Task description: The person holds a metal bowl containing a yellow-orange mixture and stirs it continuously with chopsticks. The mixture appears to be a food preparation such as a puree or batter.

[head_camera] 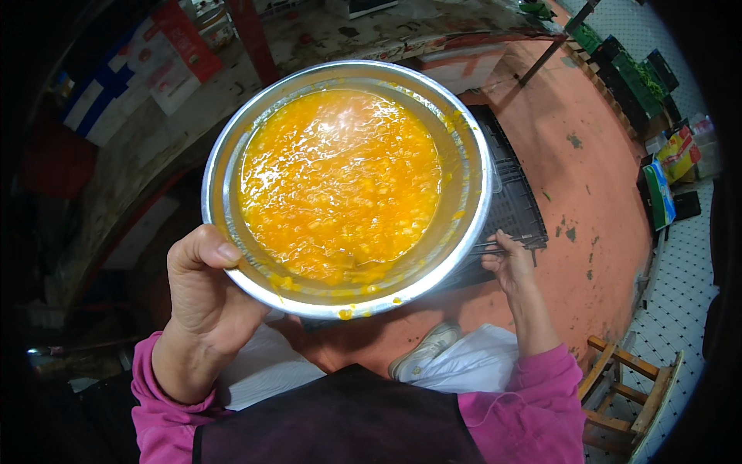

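Note:
A round metal bowl (478, 200) fills the middle of the view, raised close to the camera. Inside it lies a wet, lumpy orange-yellow mixture (342, 185), and smears of it cling to the inner wall and rim. My left hand (211, 290) grips the bowl at its lower left, thumb over the rim and fingers hidden beneath. To the right of the bowl, my right hand (510, 261) is closed around thin dark sticks (493, 248), which look like chopsticks; their far ends are hidden behind the bowl.
A black plastic crate (513, 180) stands on the orange floor beyond the bowl. A stained counter (324, 35) curves along the top and left, with plastic packages (168, 64) on it. At the right are a wooden stool (629, 394), bagged goods (678, 153) and green crates (635, 81).

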A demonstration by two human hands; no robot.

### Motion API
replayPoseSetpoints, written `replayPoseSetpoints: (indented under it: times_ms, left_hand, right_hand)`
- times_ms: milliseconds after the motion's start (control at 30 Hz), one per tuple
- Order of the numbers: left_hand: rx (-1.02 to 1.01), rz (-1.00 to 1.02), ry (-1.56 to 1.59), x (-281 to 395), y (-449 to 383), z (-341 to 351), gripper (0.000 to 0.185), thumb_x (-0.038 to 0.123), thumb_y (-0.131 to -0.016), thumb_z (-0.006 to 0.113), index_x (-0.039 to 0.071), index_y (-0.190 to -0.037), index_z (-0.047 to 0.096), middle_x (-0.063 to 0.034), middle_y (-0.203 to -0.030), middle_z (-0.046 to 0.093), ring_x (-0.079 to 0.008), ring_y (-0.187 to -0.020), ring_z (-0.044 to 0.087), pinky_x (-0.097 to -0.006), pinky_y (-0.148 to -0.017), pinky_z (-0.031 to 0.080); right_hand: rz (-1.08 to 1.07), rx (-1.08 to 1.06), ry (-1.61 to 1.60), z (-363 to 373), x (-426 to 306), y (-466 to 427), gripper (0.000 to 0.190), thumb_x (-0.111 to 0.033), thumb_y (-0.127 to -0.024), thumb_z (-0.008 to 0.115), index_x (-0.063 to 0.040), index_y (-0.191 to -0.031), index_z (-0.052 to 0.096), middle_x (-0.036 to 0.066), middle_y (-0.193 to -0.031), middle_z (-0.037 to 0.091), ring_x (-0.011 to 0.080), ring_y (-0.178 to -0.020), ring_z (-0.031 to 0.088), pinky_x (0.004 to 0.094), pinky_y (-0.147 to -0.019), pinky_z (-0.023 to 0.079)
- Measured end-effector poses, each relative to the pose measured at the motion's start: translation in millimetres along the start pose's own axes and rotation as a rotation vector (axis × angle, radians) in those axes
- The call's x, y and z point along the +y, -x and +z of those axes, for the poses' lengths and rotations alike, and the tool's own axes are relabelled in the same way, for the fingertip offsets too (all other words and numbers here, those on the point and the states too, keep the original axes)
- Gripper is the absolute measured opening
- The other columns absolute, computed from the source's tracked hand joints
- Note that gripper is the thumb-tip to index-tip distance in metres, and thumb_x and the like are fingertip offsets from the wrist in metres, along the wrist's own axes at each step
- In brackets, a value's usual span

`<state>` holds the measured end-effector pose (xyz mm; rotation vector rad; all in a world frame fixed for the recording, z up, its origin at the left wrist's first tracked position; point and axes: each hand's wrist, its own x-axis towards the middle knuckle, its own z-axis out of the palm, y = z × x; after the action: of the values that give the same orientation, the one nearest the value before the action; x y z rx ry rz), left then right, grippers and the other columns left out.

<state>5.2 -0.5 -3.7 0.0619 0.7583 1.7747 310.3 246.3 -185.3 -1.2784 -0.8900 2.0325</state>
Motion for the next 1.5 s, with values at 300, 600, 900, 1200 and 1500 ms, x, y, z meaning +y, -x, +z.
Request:
replayPoseSetpoints:
  times_ms: [300, 600, 900, 1200, 1500]
  left_hand:
    - [0.035, 0.002, -0.02, 0, 0, 2, 0.055, 0.009, -0.061, 0.05, -0.006, -0.114, 0.053, -0.0183, -0.109, 0.061, -0.0321, -0.099, 0.06, -0.0458, -0.092, 0.047]
    - [0.048, 0.027, -0.008, -1, -1, 3, 0.055, 0.01, -0.061, 0.051, -0.006, -0.113, 0.053, -0.0183, -0.111, 0.06, -0.0323, -0.102, 0.059, -0.0481, -0.094, 0.045]
    - [0.035, -0.004, -0.014, -2, -2, 6, 0.062, 0.013, -0.061, 0.05, -0.006, -0.12, 0.048, -0.0217, -0.117, 0.057, -0.0358, -0.106, 0.056, -0.0507, -0.096, 0.043]
    - [0.03, 0.049, 0.023, 8, 0, -5, 0.061, 0.012, -0.063, 0.048, -0.005, -0.122, 0.047, -0.0209, -0.12, 0.056, -0.0354, -0.11, 0.055, -0.0495, -0.099, 0.041]
    - [0.019, 0.063, 0.045, 25, 14, -11, 0.055, 0.011, -0.061, 0.051, -0.002, -0.115, 0.053, -0.0151, -0.114, 0.06, -0.0303, -0.108, 0.056, -0.0449, -0.1, 0.039]
  right_hand:
    - [0.032, -0.005, -0.212, -3, -25, 15, 0.021, -0.018, -0.091, 0.055, 0.001, -0.083, 0.059, 0.011, -0.066, 0.062, 0.0188, -0.051, 0.061, 0.0271, -0.042, 0.052]
    - [0.047, -0.021, -0.538, 34, -67, 92, 0.02, -0.014, -0.094, 0.047, 0.002, -0.084, 0.056, 0.013, -0.074, 0.063, 0.0173, -0.055, 0.062, 0.0251, -0.041, 0.051]
    - [0.118, -0.63, -0.626, 83, -70, 202, 0.031, -0.016, -0.096, 0.04, 0.011, -0.085, 0.049, 0.019, -0.069, 0.053, 0.0224, -0.042, 0.056, 0.0275, -0.039, 0.049]
    - [-0.01, -0.474, -0.469, 91, -62, 130, 0.039, -0.031, -0.097, 0.037, -0.002, -0.074, 0.05, 0.006, -0.057, 0.047, 0.0177, -0.046, 0.047, 0.0297, -0.043, 0.044]
    - [-0.541, -0.077, 0.678, 125, -68, 96, 0.024, -0.009, -0.095, 0.039, 0.001, -0.076, 0.049, 0.008, -0.077, 0.052, 0.0135, -0.064, 0.052, 0.0256, -0.055, 0.05]
